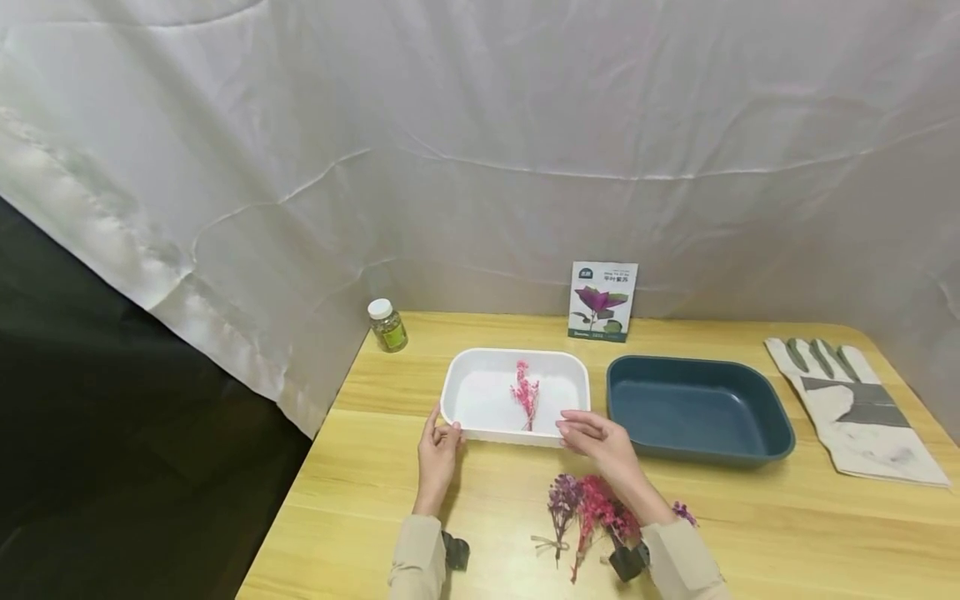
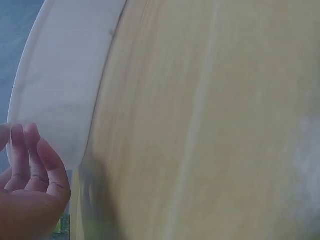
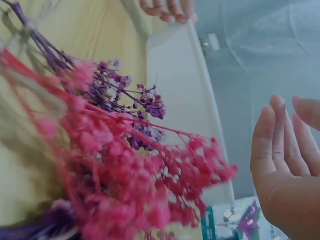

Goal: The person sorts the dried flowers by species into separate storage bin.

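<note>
A white tray (image 1: 491, 434) stands on the table with one pink dried sprig (image 1: 527, 396) inside. My left hand (image 1: 437, 462) grips its near left corner; in the left wrist view the fingers of that hand (image 2: 37, 185) lie against the tray wall (image 2: 60, 110). By the near right corner is my right hand (image 1: 611, 458), fingers loosely bent. The right wrist view shows this hand (image 3: 287, 170) apart from the tray (image 3: 182, 85), holding nothing. Pink flowers (image 1: 596, 500) and a tied purple bunch (image 1: 562, 500) lie below the tray, partly behind the right forearm.
A dark blue tray (image 1: 697, 408) stands right of the white one. Behind them are a plant packet (image 1: 602, 302) and a white-capped jar (image 1: 388, 327). Gloves (image 1: 862, 412) lie at the far right. A light curtain (image 1: 487, 167) hangs behind the table.
</note>
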`<state>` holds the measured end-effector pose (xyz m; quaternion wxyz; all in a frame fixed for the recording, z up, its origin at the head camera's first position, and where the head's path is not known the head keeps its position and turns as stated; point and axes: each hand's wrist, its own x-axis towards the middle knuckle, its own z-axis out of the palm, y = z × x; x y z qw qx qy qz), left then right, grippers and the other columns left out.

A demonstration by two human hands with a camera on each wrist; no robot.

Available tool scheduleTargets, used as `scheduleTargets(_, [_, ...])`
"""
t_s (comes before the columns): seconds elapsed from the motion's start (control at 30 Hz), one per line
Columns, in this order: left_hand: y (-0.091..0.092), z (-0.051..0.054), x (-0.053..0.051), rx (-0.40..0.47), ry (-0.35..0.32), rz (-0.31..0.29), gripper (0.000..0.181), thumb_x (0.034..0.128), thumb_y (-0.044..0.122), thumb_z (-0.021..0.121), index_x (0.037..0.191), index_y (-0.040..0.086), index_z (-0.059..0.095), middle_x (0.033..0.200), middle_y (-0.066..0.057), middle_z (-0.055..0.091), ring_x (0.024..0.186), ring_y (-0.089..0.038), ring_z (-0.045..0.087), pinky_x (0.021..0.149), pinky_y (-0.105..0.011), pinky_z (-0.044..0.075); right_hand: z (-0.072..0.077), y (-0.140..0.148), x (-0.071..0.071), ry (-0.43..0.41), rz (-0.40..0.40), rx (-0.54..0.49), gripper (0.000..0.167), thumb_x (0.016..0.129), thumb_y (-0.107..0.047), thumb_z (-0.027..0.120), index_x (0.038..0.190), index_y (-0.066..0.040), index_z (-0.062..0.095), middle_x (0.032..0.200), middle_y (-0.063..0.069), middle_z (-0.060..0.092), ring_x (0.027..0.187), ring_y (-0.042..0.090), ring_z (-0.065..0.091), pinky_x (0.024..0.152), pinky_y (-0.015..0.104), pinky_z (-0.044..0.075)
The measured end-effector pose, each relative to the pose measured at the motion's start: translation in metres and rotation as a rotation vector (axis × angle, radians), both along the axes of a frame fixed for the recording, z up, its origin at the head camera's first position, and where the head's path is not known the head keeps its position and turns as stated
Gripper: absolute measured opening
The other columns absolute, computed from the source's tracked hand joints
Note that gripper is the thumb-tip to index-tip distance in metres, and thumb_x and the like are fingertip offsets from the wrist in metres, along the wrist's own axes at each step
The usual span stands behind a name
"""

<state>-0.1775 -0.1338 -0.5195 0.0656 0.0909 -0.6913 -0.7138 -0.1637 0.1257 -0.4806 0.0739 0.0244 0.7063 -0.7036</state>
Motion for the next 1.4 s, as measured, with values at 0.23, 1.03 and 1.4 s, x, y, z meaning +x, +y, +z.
scheduleTargets(0.23, [-0.002, -0.025, -0.01, 0.014, -0.009, 0.007, 0.061, 0.0979, 0.004, 0.055, 0.151, -0.002, 0.027, 0.089, -0.006, 0.063, 0.077, -0.01, 0.064, 0.079, -0.024, 0.058, 0.005, 0.018, 0.03, -0.055, -0.045, -0.009, 0.047, 0.092, -0.019, 0.068, 0.131, 0.004, 0.055, 0.102, -0.005, 0.072, 0.089, 0.006, 0.07, 0.083, 0.023, 0.058])
scheduleTargets(1.03, [-0.002, -0.016, -0.007, 0.015, -0.011, 0.006, 0.06, 0.0983, 0.005, 0.055, 0.151, -0.003, 0.027, 0.088, -0.006, 0.064, 0.076, -0.009, 0.062, 0.072, -0.02, 0.055, -0.061, 0.025, 0.131, -0.431, -0.062, -0.282, 0.039, 0.086, -0.015, 0.073, 0.121, 0.0, 0.064, 0.102, -0.004, 0.075, 0.09, 0.01, 0.071, 0.085, 0.026, 0.059])
scheduleTargets(1.4, [-0.003, -0.017, -0.006, 0.022, -0.003, -0.002, 0.061, 0.0984, 0.005, 0.055, 0.152, -0.002, 0.025, 0.091, -0.009, 0.063, 0.077, -0.009, 0.063, 0.072, -0.019, 0.055, -0.066, 0.018, 0.132, -0.377, 0.006, -0.155, 0.058, 0.089, -0.017, 0.07, 0.134, 0.013, 0.049, 0.125, 0.021, 0.065, 0.091, 0.015, 0.072, 0.086, 0.028, 0.059])
